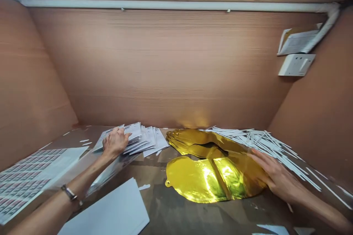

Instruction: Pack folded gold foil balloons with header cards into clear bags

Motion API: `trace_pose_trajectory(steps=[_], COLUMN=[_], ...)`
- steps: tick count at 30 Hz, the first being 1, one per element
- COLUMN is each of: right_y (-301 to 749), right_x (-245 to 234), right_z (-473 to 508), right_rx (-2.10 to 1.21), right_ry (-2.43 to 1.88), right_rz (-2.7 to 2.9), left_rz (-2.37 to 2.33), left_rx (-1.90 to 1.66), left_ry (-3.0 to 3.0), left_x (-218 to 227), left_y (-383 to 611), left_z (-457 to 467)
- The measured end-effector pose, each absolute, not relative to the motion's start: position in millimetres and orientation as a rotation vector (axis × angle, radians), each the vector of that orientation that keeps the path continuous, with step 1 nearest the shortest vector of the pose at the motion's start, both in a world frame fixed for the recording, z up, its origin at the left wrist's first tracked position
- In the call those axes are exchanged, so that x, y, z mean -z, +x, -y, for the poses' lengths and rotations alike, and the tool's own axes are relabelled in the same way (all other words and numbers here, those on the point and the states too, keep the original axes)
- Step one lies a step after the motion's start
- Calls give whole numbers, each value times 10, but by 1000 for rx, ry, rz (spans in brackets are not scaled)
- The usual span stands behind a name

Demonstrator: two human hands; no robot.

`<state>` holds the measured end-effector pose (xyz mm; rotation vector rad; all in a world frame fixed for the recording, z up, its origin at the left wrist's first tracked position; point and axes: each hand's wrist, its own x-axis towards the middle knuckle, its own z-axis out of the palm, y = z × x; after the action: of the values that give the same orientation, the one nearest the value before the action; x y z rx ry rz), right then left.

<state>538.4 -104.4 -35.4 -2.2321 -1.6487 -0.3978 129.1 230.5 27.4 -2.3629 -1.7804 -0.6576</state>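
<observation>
Here, the left hand (116,143) curls its fingers over a paper stack (150,140) at the table's (193,213) far edge, while the right hand (281,176) lies open on gold foil shapes (212,180), a light touch that avoids creasing.

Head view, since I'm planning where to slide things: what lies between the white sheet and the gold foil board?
In the head view, a small white paper scrap lies on the stained table top between the white sheet and the gold foil board.
</observation>
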Motion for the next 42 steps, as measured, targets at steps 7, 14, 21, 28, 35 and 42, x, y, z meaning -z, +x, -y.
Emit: trace_pose_trajectory(steps=[7,14,21,28,35,42], right_y=[5890,5949,5809,5255,4994,4749], right_x=[510,659,-63,-1172,-1580,-1905], right_z=[625,526,527,250,150,70], right_rx=[28,135,413,764,900,1042], right_ry=[-2215,-2113,-2063,-1873,-1886,-1875], right_rz=[1686,1719,1878,2282,2361,2438], left_rz=[1043,695,539,826,908,903], left_rx=[735,674,1036,1565,1802,1900], left_ry=[-2849,-3130,-3165,-3465,-3431,-3406], left_x=[89,368,158,-226,-355,-595], left_y=[2283,2868,3388,3859,3674,3392], left_z=[-1545,-880,-679,-733,-794,-906])
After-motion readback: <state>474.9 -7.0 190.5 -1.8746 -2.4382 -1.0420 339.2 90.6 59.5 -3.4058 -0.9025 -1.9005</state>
